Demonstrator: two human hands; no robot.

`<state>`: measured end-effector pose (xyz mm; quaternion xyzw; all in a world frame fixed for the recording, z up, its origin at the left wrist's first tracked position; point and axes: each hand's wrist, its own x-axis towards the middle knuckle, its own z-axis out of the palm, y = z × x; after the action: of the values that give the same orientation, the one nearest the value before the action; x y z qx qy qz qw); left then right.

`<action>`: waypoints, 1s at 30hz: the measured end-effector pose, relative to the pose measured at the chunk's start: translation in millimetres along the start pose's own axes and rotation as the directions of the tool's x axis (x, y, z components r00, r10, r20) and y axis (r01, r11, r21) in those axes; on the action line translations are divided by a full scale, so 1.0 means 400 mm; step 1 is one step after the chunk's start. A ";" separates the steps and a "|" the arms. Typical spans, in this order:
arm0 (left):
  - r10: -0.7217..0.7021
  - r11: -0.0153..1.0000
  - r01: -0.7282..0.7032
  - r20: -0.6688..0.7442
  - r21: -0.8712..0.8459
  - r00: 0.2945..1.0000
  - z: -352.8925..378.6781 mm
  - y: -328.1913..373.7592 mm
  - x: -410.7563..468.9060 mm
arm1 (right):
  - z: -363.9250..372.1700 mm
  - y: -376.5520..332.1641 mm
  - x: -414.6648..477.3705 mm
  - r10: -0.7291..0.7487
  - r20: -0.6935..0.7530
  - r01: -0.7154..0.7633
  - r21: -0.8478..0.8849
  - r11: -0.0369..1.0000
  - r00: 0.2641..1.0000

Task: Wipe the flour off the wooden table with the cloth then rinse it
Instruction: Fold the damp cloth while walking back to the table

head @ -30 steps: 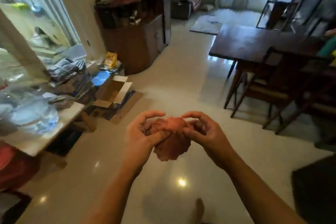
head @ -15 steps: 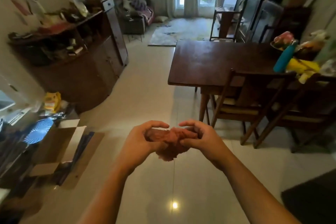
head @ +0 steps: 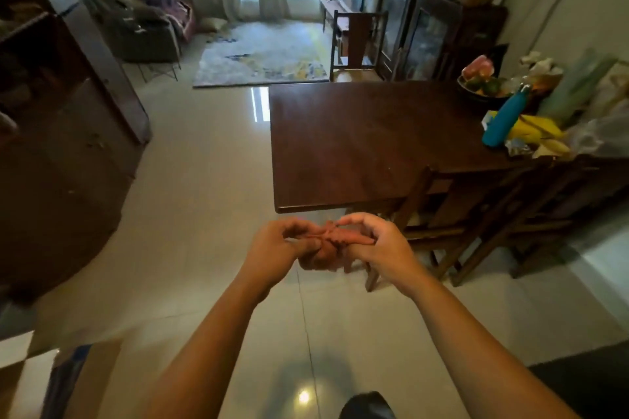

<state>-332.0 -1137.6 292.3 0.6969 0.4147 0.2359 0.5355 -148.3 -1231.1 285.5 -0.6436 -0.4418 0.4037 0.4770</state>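
A reddish-orange cloth (head: 326,248) is bunched up between both of my hands, held in the air over the tiled floor. My left hand (head: 277,250) grips its left side and my right hand (head: 377,245) pinches its right side. Most of the cloth is hidden by my fingers. The dark wooden table (head: 360,143) stands just beyond my hands, its near edge a little above them in the view. I cannot make out flour on its top from here.
Wooden chairs (head: 452,211) are tucked at the table's near right side. A teal bottle (head: 503,121), fruit bowl (head: 483,85) and bags crowd the table's right end. A dark cabinet (head: 61,133) stands left, with a rug (head: 262,58) beyond.
The view has swung right and moved toward the table, which is now much closer. My hands have bunched the cloth tighter between them.
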 end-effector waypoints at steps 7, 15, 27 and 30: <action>0.080 0.975 -0.093 0.071 0.200 0.994 -0.047 -0.065 0.417 | -0.048 0.074 0.344 0.043 -0.044 -0.039 0.084 0.996 0.998; -0.046 0.884 0.006 0.075 0.467 0.996 -0.039 -0.187 0.879 | -0.090 0.283 0.791 0.233 -0.060 -0.215 0.220 0.952 0.971; -0.294 0.860 0.126 0.278 0.494 0.915 0.054 -0.264 1.310 | -0.202 0.461 1.108 0.368 -0.388 -0.375 0.061 0.925 0.845; -0.357 0.750 0.074 0.309 0.657 0.881 0.070 -0.281 1.316 | -0.205 0.487 1.099 0.344 -0.430 -0.462 -0.206 0.863 0.835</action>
<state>-60.0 -706.6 116.8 0.8142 0.4249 -0.1350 0.3719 89.4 -862.8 71.2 -0.8533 -0.2502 0.2919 0.3522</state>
